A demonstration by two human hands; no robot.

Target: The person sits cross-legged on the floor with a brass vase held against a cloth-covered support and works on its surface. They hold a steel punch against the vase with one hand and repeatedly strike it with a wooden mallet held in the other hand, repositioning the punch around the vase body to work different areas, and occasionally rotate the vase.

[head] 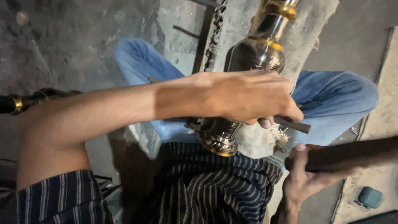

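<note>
Nearest to us, along the bottom of the frame, lies our dark striped shirt (207,182), with its sleeve at the lower left. At the lower right our right hand (309,174) is wrapped shut around a dark wooden handle (352,154), whose long axis runs nearly level from the fist out to the right edge of the frame.

Just above the middle, our left hand (248,97) reaches in from the left, forearm crossing the picture, and its fingers curl closed over a slim dark rod (292,123) that pokes out toward the lower right. We cannot tell what kind of tool it is.

Under and behind that hand stands the polished metal vessel (253,62), dark and shiny with brass-coloured bands. Its long axis slants from its ribbed foot at lower centre up to the narrow neck at the top edge, right of centre. The left hand lies across its middle and is the nearer one; the right hand sits apart, below and to the right.

Further off we see blue jeans (331,99) on both sides of the vessel, a hanging chain (215,29) at top centre, and a small teal case (370,197) on the concrete floor (62,41).
</note>
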